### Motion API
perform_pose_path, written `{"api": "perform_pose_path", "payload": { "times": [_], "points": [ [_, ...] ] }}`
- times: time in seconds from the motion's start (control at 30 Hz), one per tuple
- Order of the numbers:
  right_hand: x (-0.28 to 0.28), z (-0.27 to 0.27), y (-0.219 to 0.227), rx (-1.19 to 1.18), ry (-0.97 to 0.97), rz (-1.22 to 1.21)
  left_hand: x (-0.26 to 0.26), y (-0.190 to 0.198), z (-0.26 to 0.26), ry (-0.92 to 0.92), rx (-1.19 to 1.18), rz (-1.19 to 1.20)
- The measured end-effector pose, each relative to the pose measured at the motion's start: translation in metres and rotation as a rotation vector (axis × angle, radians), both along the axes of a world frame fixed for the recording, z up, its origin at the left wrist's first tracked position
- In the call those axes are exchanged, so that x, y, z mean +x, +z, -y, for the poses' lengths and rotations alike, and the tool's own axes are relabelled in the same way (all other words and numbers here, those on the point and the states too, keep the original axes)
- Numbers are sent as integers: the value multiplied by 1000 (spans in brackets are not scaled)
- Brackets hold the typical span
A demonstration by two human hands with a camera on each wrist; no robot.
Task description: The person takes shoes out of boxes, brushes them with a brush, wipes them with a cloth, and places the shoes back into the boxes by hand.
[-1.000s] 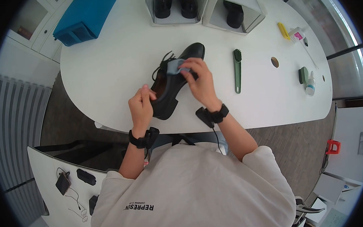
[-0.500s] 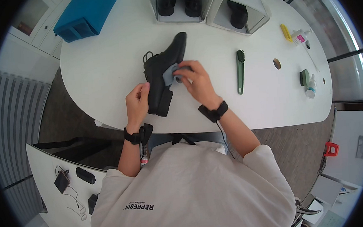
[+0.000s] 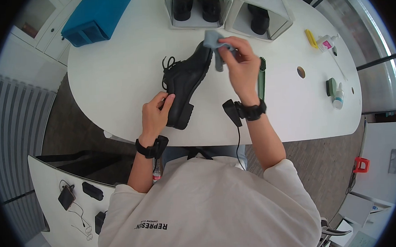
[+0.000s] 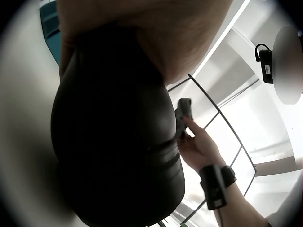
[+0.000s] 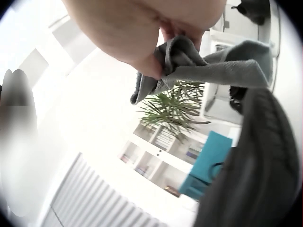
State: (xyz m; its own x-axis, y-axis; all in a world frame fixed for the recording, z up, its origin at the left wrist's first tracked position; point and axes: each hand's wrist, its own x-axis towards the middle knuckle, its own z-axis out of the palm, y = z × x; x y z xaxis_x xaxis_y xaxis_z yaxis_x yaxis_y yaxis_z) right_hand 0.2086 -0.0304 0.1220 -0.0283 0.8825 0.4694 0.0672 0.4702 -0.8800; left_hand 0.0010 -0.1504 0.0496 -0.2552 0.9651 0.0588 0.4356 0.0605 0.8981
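A black lace-up shoe point(image 3: 184, 81) is held tilted on its side over the white table, toe away from the body. My left hand point(image 3: 156, 114) grips it by the heel end, thumb on the near side and the other fingers mostly hidden behind it. In the left wrist view the dark shoe point(image 4: 118, 137) fills the middle. My right hand point(image 3: 243, 67) pinches a folded grey-blue cloth point(image 3: 213, 40), which lies against the toe of the shoe. The right wrist view shows the cloth point(image 5: 213, 71) bunched between thumb and fingers, with one end sticking out over the shoe.
A green-handled brush point(image 3: 261, 82) lies right beside my right wrist. Two clear-fronted shoe boxes point(image 3: 197, 26) with black shoes stand at the back, and a blue bag point(image 3: 96, 19) at the back left. Bottles point(image 3: 338, 99) and small brushes sit on the right.
The shoe has turned from its opening facing up onto its side. My right hand has moved the cloth from the shoe's side forward to its toe. The left hand stays at the heel end.
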Motion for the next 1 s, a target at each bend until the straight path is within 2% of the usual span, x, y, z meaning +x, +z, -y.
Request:
{"api": "perform_pose_path", "payload": {
  "times": [0.03, 0.07, 0.17, 0.2, 0.23, 0.3, 0.43, 0.57, 0.63, 0.67, 0.77, 0.9, 1.0],
  "points": [
    [0, 5, 13, -81, 65, -182, 0, 0, 0, -7, 1, -8],
    [1, 9, 24, -80, 110, -253, 0, 0, 1, -15, 2, -15],
    [0, 12, 25, -10, 105, -220, 0, 1, 1, -19, 6, -83],
    [-1, 14, 21, 101, 50, 1, -1, 2, 1, -18, 8, -84],
    [-2, 10, 4, 102, 50, 1, -2, 2, 1, -23, -7, -93],
    [-2, -1, -34, 214, 251, 588, 0, 2, 1, -30, -22, -98],
    [-16, 22, -35, 269, 217, 580, 3, 4, 0, -27, 29, -6],
    [-19, 33, -53, 331, 314, 538, 0, -1, 0, -24, 8, 63],
    [-17, 31, -59, 389, 320, 536, -3, -1, 0, -37, 1, -2],
    [-13, 25, -59, 436, 277, 573, -4, 0, 2, -45, -11, -65],
    [-2, -2, -53, 382, 191, 568, -3, 0, 3, -46, -23, -77],
    [4, -47, -49, 262, 158, 523, 9, 5, 3, -61, 62, -79],
    [3, -77, -49, 163, 192, 510, 13, 9, 4, -66, 154, -181]
  ]
}}
